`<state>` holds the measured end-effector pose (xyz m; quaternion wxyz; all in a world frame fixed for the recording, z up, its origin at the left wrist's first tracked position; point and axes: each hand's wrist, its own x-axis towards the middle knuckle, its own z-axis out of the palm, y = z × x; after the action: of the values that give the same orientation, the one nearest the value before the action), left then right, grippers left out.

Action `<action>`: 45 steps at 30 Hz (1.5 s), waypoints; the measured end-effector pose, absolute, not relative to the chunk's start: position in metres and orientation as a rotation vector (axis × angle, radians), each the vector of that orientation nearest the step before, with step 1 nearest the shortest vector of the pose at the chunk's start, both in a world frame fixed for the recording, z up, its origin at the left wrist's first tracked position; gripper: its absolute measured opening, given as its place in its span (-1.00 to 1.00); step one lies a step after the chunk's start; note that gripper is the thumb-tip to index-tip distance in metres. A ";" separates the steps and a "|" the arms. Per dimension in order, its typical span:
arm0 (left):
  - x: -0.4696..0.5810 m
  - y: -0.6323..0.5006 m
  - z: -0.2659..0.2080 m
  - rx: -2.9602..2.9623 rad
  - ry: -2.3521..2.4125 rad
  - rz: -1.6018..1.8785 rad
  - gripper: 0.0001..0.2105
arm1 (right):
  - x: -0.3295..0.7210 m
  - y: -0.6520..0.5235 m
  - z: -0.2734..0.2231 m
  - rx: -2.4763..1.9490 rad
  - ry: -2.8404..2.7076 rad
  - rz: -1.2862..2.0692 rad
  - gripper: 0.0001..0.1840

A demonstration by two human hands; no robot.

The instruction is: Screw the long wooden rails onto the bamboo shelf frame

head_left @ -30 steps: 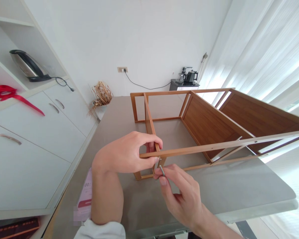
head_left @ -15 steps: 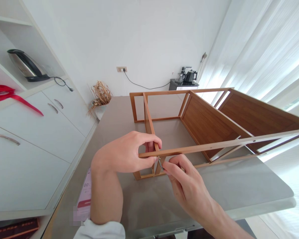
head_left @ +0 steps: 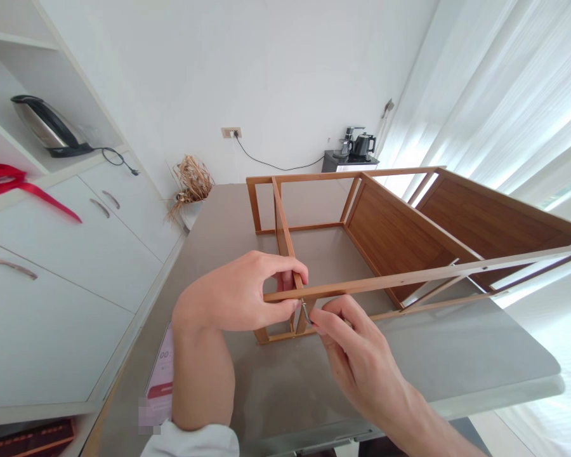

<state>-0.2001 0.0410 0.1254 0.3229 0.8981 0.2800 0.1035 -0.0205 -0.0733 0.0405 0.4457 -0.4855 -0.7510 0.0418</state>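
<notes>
A brown wooden shelf unit (head_left: 380, 282) lies on its side on the grey table, its panels standing upright between long rails. My left hand (head_left: 247, 289) is closed around the corner where the near rail meets the leftmost shelf panel (head_left: 283, 222). Its thumb presses by a small metal screw at that joint. My right hand (head_left: 354, 339), below the rail, pinches the end of a bent metal Allen key (head_left: 306, 313). The key's other end meets the screw in the rail; the screw's head is too small to make out.
The grey table (head_left: 276, 393) bears the shelf unit and a phone (head_left: 160, 374) by my left forearm. White cabinets (head_left: 66, 279) with a steel kettle (head_left: 50, 127) stand left. Dried plants (head_left: 190, 181) sit past the table's far corner. White curtains (head_left: 504, 95) hang right.
Both hands keep their places at the joint, and the Allen key shows almost no turn. The view has shifted very slightly.
</notes>
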 end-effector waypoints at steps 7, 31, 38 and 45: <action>-0.201 0.041 0.125 2.365 0.729 0.269 -0.77 | -0.024 -0.077 0.037 -1.236 -1.827 0.143 -0.79; -0.200 0.042 0.124 2.366 0.721 0.274 -0.77 | -0.017 -0.077 0.054 -1.300 -1.986 -0.079 -0.78; -0.199 0.041 0.125 2.354 0.749 0.246 -0.76 | -0.029 -0.074 0.040 -1.257 -1.820 0.318 -0.77; -0.199 0.040 0.127 2.340 0.742 0.231 -0.79 | -0.039 -0.073 0.036 -1.181 -1.613 0.628 -0.81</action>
<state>-0.1987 0.0401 0.1269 0.3316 0.8953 0.2840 0.0885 -0.0388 -0.0734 0.0357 0.4996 -0.4881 -0.6669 0.2598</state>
